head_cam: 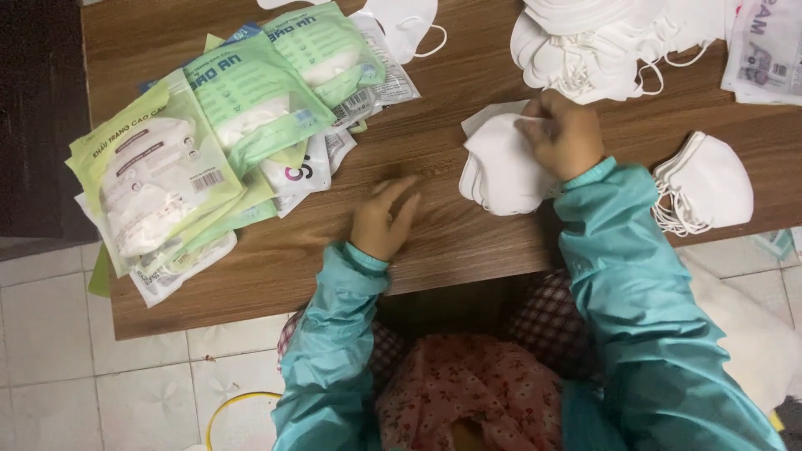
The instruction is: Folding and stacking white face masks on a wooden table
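Observation:
A small stack of white folded face masks (501, 171) lies on the brown wooden table (434, 242) in front of me. My right hand (561, 132) rests on the stack's far right corner, its fingers pinching the top mask. My left hand (383, 215) hovers flat over bare wood left of the stack, fingers apart, holding nothing. Both arms wear teal sleeves.
A fanned pile of green-and-white packaged masks (209, 142) covers the table's left part. A big heap of loose white masks (601, 42) lies at the far edge, another small stack of masks (706, 184) at the right, and printed packets (764, 50) at the far right corner. Tiled floor lies below.

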